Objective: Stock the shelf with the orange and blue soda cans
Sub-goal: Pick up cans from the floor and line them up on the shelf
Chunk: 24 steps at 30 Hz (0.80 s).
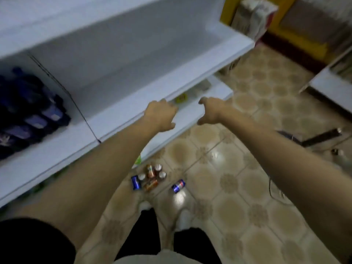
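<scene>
Two hands empty, fingers loose: left hand (162, 116), right hand (210, 111) | shelf (118, 119) | cans (150, 178) on floor (238, 178)

Low in the middle of the frame we see the soda cans (150, 177) clustered on the tiled floor just below the front edge of the white shelf (122, 119): a blue can (136, 182) lying on its side at the left of the group, two orange cans (150, 171) tipped over, and three more standing upright with their silver tops showing. A second blue can (178, 185) lies on its side a little apart, to the right of the cluster. We find the shelf running diagonally from lower left to upper right, its broad white board bare in the middle of the frame.
</scene>
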Motion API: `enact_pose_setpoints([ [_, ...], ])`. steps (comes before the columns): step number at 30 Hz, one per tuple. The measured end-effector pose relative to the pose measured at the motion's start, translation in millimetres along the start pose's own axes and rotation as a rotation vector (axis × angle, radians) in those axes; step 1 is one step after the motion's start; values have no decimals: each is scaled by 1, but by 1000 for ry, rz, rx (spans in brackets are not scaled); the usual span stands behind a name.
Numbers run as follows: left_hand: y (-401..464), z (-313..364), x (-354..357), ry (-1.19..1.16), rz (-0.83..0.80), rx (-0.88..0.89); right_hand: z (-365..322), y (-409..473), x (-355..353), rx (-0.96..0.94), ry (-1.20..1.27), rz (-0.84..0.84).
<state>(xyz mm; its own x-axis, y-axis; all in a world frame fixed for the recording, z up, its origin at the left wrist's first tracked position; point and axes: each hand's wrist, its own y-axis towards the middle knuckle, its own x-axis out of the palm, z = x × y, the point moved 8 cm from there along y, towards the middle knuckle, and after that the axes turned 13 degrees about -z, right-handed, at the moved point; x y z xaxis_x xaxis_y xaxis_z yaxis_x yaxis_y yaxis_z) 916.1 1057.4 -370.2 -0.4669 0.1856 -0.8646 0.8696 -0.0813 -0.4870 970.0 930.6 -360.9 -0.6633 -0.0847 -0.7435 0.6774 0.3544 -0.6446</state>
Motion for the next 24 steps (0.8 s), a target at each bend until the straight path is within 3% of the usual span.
enact_pose_setpoints([
  [6, 29, 34, 239, -167, -294, 68, 27, 83, 239, 89, 94, -421],
  [10, 48, 50, 364, -320, -413, 30, 50, 123, 362, 173, 201, -538],
  [17, 116, 115, 570, -497, -561, -16, 87, 229, 520, 263, 463, -430],
  [21, 175, 160, 669, -603, -496, -116, 117, 301, 608, 336, 661, -336],
  [24, 220, 181, 734, -811, -398, -243, 137, 347, 669, 422, 793, -254],
])
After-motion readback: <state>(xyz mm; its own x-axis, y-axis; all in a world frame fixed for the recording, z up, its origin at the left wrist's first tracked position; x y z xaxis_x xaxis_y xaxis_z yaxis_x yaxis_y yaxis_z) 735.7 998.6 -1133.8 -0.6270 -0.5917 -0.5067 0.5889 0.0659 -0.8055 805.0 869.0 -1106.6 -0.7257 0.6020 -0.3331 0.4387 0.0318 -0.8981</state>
